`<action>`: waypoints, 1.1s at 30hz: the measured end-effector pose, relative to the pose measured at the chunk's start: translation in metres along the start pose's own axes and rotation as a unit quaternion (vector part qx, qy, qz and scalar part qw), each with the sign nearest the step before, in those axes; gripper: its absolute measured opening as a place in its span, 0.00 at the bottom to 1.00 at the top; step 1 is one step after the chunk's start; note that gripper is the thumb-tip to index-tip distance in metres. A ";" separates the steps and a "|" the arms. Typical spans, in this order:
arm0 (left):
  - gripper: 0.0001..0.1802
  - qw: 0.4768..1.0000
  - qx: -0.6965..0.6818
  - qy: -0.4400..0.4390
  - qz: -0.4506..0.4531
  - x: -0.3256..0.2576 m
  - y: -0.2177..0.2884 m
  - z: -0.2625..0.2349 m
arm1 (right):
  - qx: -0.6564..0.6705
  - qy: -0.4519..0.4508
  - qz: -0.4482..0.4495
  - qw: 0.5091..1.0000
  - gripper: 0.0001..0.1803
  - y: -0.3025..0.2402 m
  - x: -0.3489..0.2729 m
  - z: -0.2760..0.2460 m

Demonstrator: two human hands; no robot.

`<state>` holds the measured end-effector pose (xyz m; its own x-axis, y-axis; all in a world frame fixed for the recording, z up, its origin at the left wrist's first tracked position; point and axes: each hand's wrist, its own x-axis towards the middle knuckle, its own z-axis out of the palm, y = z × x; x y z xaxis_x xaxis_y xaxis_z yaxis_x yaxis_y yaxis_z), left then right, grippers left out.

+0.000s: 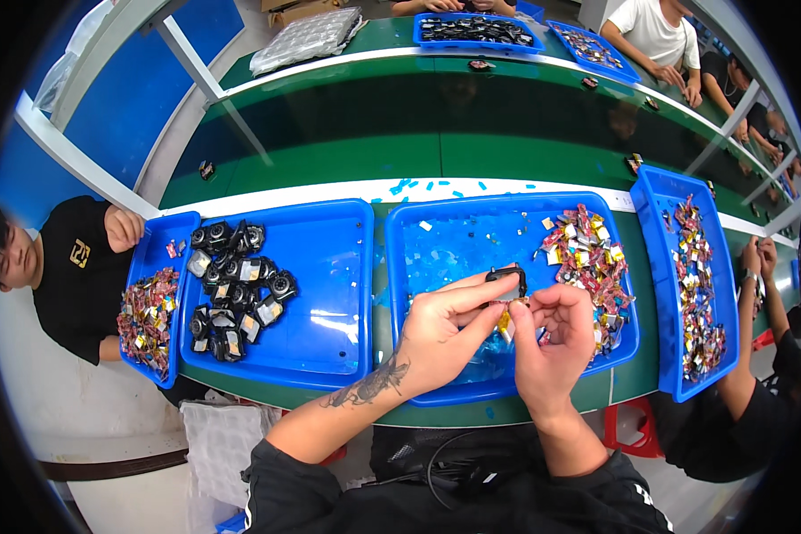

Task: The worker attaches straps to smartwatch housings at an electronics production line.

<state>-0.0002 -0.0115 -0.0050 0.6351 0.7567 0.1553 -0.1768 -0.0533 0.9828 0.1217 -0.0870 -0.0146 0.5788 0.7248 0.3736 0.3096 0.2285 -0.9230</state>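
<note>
My left hand [445,334] grips a small black plastic housing [507,274] between thumb and fingers, above the blue tray [393,285] in front of me. Close against it, the thumb and fingers of my right hand [554,343] pinch a small electronic part with a yellow patch [505,322]. The fingertips partly cover both pieces, and whether they are joined I cannot tell. Beneath the hands, loose blue bits [445,254] litter the tray floor. A heap of red, yellow and silver electronic parts [586,249] fills the tray's right side.
On the left, another blue tray [365,267] holds black wheeled units [240,285]. A co-worker [67,267] sits beyond a tray of parts [149,325]. To the right stands a narrow parts tray [667,374]. A green conveyor belt [374,151] runs across behind a white ledge.
</note>
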 end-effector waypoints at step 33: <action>0.19 0.695 0.710 0.061 -0.099 -0.078 0.057 -0.215 | -0.261 -0.143 0.233 0.926 0.35 0.119 0.270 0.016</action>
<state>-0.2214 0.0665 0.0178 0.4570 0.8860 0.0789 0.8798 -0.4633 0.1062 0.3030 0.1461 -0.0253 0.5407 0.8254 -0.1626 0.4427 -0.4435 -0.7793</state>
